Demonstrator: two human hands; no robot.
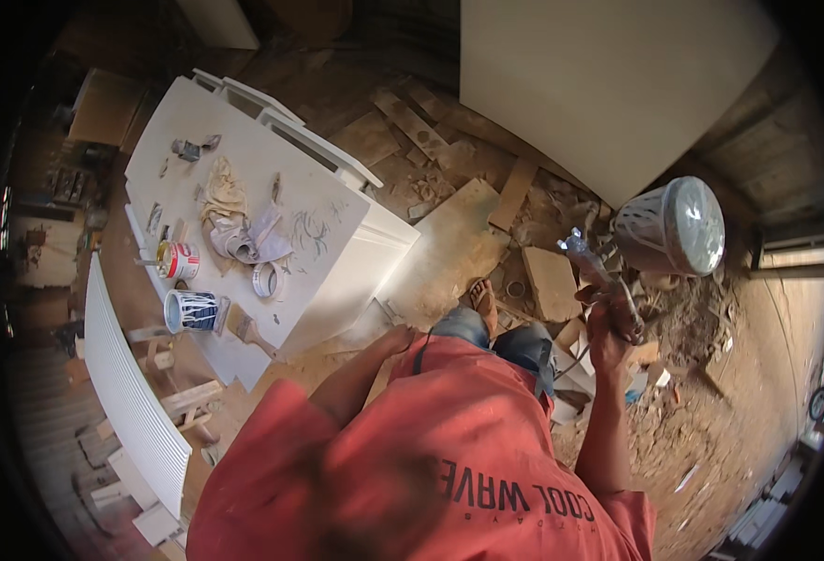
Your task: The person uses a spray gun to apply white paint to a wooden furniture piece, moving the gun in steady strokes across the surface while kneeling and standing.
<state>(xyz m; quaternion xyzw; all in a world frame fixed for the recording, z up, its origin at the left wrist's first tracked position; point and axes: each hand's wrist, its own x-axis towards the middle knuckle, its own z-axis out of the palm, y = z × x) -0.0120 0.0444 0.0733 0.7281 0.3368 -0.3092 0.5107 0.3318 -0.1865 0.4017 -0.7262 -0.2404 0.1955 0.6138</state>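
My right hand (610,329) is raised on the right, its fingers wrapped round the handle of a paint-stained spray gun (603,271). The gun's nozzle end points up and to the left. Attached to it is a large round paint cup (650,224), its side streaked with white and its end face shiny. Down by my left hip, beside the red shirt, is my left hand (395,339); its fingers are mostly hidden. Ahead on the left lies a white cabinet (328,252) with a large flat side facing up. A big pale panel (599,84) stands at the far right.
On the cabinet sit a blue paint can (190,310), a red-and-white can (179,260), a paintbrush (244,327), a tape roll (267,280) and a crumpled cloth (225,196). Wood offcuts (550,283) and rubble litter the floor. A ribbed white panel (131,374) stands at left.
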